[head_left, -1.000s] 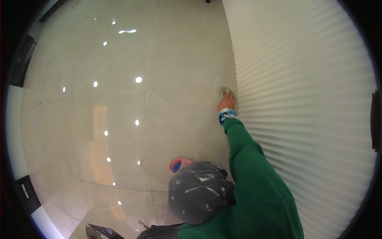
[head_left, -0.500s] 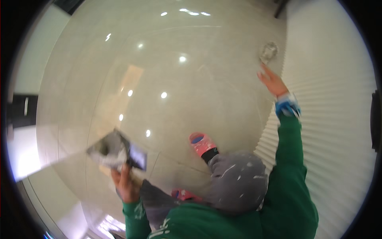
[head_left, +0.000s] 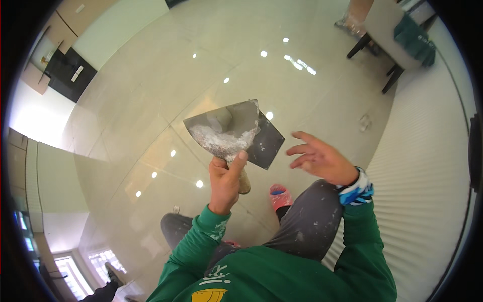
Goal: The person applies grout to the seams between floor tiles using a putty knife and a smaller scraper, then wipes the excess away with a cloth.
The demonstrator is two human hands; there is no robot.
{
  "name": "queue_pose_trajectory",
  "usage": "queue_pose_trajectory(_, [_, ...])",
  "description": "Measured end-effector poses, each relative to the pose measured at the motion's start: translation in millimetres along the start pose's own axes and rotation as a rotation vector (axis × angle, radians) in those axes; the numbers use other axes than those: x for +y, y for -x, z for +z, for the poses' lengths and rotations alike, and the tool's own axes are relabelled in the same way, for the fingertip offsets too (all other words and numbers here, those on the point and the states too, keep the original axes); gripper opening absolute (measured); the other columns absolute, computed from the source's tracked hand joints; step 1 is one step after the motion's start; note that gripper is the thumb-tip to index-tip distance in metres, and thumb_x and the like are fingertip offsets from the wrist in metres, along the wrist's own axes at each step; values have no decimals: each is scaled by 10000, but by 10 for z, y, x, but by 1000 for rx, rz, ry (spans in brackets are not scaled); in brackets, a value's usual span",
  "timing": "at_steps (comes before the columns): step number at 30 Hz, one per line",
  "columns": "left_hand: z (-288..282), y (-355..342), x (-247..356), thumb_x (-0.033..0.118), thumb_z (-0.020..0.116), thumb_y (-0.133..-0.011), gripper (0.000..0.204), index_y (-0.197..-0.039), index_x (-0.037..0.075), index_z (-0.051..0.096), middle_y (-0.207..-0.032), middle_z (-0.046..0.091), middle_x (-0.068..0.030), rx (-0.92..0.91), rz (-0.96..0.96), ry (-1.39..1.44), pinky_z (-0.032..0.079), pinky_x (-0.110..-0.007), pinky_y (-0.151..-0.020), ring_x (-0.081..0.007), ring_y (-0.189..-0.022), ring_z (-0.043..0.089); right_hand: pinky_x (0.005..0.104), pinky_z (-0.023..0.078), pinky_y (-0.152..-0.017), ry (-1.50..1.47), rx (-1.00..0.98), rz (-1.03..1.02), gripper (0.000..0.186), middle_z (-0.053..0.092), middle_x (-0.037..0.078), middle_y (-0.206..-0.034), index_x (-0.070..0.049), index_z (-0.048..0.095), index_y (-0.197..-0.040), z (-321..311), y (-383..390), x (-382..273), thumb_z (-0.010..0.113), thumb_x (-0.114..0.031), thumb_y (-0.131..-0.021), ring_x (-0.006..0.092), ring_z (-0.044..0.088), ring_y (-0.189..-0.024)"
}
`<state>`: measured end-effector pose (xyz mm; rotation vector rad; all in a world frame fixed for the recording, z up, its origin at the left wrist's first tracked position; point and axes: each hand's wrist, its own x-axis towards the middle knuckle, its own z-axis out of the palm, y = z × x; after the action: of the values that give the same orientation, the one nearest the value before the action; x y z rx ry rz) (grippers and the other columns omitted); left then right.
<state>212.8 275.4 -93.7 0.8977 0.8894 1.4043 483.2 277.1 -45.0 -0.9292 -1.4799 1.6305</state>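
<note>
My left hand grips the wooden handle of putty knives: one metal blade carries rough whitish-grey paste, and a darker blade sticks out behind it. My right hand hovers right of the blades, fingers apart and holding nothing, a blue-and-white band round its wrist. A small pale lump, too unclear to name, lies on the tiles beside the right wall. My knees in paint-marked grey trousers are below, with a pink slipper between them.
A white ribbed wall surface runs along my right. A chair draped with green cloth stands upper right, near plastic-wrapped items. Cabinets line the left. A person's dark-clad leg shows lower left. The glossy floor reflects lights.
My right hand has left the pale lump beside the wall and moved back toward me. My left hand, with the knives, has come up from the lower left to the middle.
</note>
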Motion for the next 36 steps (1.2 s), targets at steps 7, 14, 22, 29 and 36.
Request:
queue_pose_trajectory(7, [442,382,457,122,682,-979,261,-1208,4,639,-1117,708,-59,-196,14,122,498,-309,-863,-140,-981,641,402,564,-769,-361,76,2,429,670,135,-1175,-20,519,-1359,693,41,-295,436,-347,-1093,266,683,-986])
queue_pose_trajectory(14, [-266,610,663,183,629,-1019,219,-1052,-31,659,-895,713,-63,-128,98,-126,515,-273,-662,-135,-776,675,373,506,-602,-493,450,-142,318,719,139,-1042,-8,583,-1235,1359,491,-369,499,-222,-1015,272,700,-896])
queue_pose_trajectory(22, [-706,910,515,-37,656,-853,464,-1298,61,570,-1008,670,-148,-252,661,-784,541,-429,-656,-376,-830,669,362,460,-583,-838,216,101,302,708,165,-977,29,615,-1130,1989,303,-266,516,-212,-978,260,665,-871])
queue_pose_trajectory(29, [-1649,1073,265,96,625,-960,271,-1215,28,565,-848,630,-147,-326,495,-935,520,-369,-581,-327,-669,645,365,512,-522,-666,274,13,323,703,190,-1108,9,564,-1249,2125,271,-186,525,-202,-1007,296,676,-865])
queue_pose_trajectory(36, [-1537,1052,418,288,539,-1040,363,-1222,-24,501,-751,576,-130,-598,-652,492,434,-288,-366,-155,-439,512,350,538,-880,343,65,-309,337,653,173,-1214,37,508,-1340,1407,170,-445,530,22,-1004,244,656,-1042])
